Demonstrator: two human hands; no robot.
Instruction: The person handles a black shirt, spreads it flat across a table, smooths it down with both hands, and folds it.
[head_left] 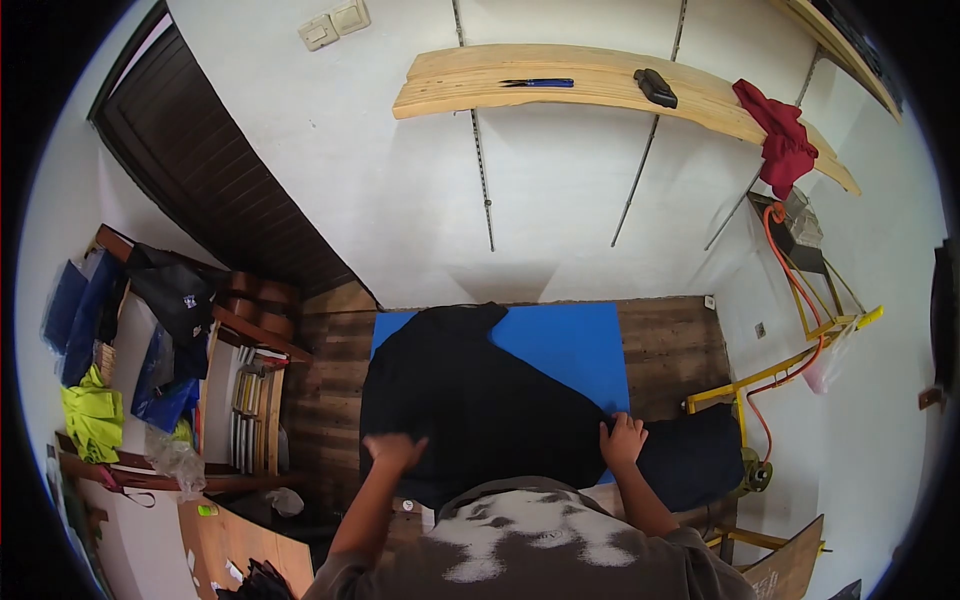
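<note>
A large piece of black cloth (470, 400) lies spread over a blue table top (570, 345), with its left and near parts covering most of the surface. My left hand (396, 452) rests low over the cloth's near left part, thumb held out from the fingers and slightly blurred. At the right edge of the table, my right hand (624, 440) has its fingers closed at the cloth's corner. From that corner the cloth's far edge runs in a slant back to the left. What lies under the cloth is hidden.
A dark bundle (690, 455) sits right of the table beside a yellow metal frame (765, 375) with an orange hose (800, 290). Shelves with bags and cloths (175, 290) stand left. A wooden wall shelf (600, 85) holds a pen-like tool (538, 83) and red cloth (780, 135).
</note>
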